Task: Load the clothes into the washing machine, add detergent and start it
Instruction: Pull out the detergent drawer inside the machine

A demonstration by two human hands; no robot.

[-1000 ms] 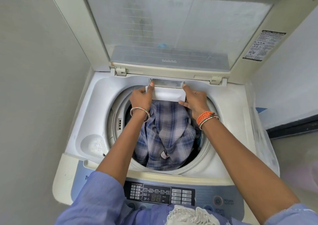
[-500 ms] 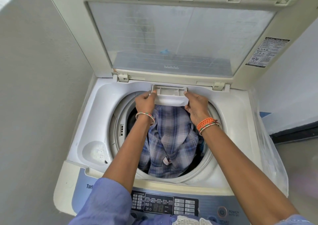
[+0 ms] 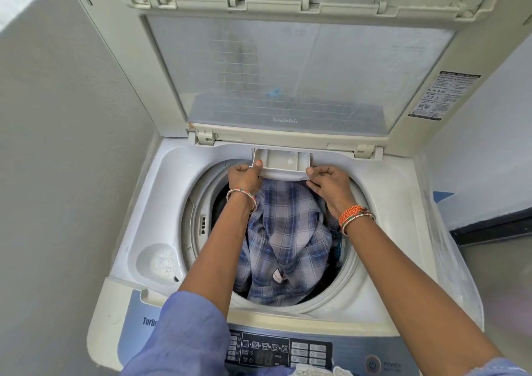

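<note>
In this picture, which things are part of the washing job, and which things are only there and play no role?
Part of the job:
- white plastic detergent drawer, gripped by left hand and right hand
- blue checked cotton shirt in the drum
- dark control panel with buttons
- raised cream lid with clear window

Only there:
- printed instruction sticker
- clear plastic cover sheet

Grey wall (image 3: 57, 145) — pale wall (image 3: 489, 145) opposite
</note>
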